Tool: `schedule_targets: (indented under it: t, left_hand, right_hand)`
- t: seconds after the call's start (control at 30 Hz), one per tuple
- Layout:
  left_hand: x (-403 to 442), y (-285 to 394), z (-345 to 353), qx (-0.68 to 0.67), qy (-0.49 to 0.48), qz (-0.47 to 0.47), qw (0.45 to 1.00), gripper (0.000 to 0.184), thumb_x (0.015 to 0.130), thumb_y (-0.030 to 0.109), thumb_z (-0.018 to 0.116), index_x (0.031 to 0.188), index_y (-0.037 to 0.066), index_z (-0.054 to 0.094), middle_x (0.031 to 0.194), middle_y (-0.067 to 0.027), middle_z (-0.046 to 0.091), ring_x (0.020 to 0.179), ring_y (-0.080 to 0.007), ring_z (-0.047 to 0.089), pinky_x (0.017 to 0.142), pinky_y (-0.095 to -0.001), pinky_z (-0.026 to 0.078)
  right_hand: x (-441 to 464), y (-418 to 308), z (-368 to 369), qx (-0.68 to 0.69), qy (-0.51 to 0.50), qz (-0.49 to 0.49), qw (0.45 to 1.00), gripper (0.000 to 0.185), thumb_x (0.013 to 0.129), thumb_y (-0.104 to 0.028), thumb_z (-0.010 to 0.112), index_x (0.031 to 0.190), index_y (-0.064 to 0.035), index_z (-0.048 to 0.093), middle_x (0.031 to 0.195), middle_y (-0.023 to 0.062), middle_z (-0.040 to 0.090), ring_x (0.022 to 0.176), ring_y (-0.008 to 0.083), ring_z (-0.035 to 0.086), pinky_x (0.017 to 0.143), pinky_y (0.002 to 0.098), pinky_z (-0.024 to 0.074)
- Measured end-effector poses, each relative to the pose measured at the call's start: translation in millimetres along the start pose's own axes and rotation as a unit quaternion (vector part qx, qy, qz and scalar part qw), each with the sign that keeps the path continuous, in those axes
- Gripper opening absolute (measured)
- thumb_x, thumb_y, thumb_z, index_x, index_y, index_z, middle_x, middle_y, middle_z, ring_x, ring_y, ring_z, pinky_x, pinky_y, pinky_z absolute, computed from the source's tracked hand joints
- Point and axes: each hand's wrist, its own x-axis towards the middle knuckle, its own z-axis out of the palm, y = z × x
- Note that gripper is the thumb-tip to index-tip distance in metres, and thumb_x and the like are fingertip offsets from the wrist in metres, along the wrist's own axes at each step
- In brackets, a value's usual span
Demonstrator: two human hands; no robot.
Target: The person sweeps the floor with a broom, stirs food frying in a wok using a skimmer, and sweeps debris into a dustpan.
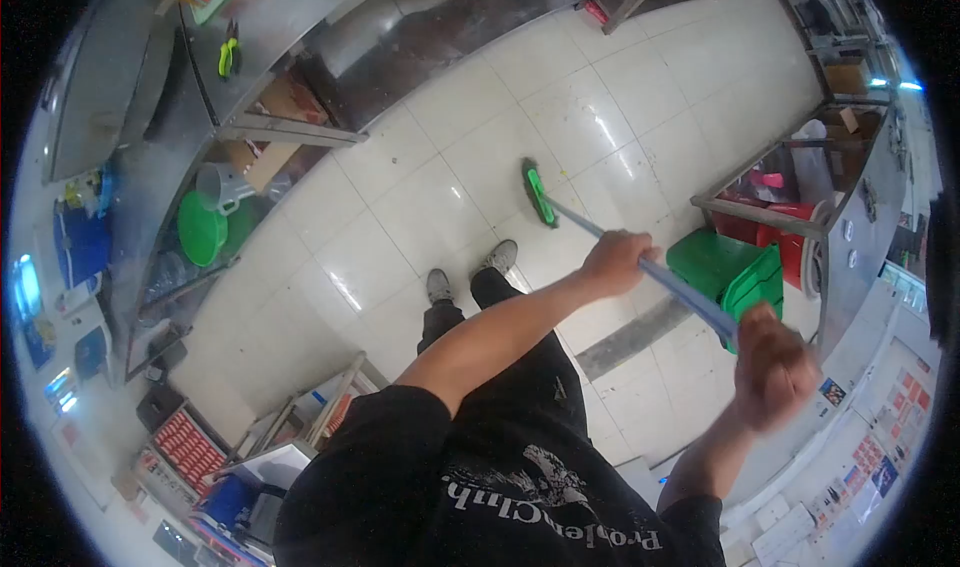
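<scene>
Left hand: fingers wrapped round the shaft of a broom, the forearm reaching out in front of the body from a black short sleeve. Right hand: closed in a fist about the upper end of the same shaft, nearer the camera, wrist bent, the elbow out to the right side. The hands stand apart on the shaft. Broom: blue-grey shaft, slim head in bright green with dark bristles; the head lies beyond the left hand, forward and to its left, at the tiled floor, ahead of two grey shoes. Bin: green plastic, on the floor beneath and beyond the shaft, between the hands as seen; contents cannot be made out. Red containers: grouped behind the bin, under the right-hand desk, a pink article among them. Jug: pale, handled, on a low shelf under the left-hand desk, contents not discernible. Vessel: round, green plastic, beside the jug. Cardboard: brown, near the jug. Pliers: yellow-green handles, on the left-hand desk. Crate: shallow, lower left, holding rows of small red-and-white pieces.
</scene>
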Motion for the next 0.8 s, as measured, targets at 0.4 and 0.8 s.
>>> schedule_targets:
  t: [0.4,0.8]
  left_hand:
    - [-58.0,-195.5,-127.4,0.284,0.033,-0.135,0.949,0.010,0.087,0.012,0.066,0.081,0.006,0.061,0.078,-0.0163,0.064,0.080,-0.0407,0.062,0.070,-0.0489,0.044]
    - [146.2,-158.2,115.2,0.214,-0.118,0.015,0.970,0.033,0.073,-0.001,0.059,0.098,0.015,0.073,0.098,-0.0078,0.066,0.099,-0.0343,0.062,0.091,-0.0524,0.038]
  right_hand:
    - [38.3,215.3,118.0,0.247,0.034,0.107,0.963,0.036,0.098,-0.008,0.053,0.064,-0.0020,0.042,0.060,0.0059,0.043,0.056,0.0186,0.039,0.055,0.0364,0.0344]
    - [49.0,204.3,-138.2,0.230,0.249,0.012,0.941,0.026,0.086,-0.017,0.060,0.071,-0.0093,0.040,0.066,0.0022,0.034,0.066,0.0193,0.038,0.085,0.0435,0.0414]
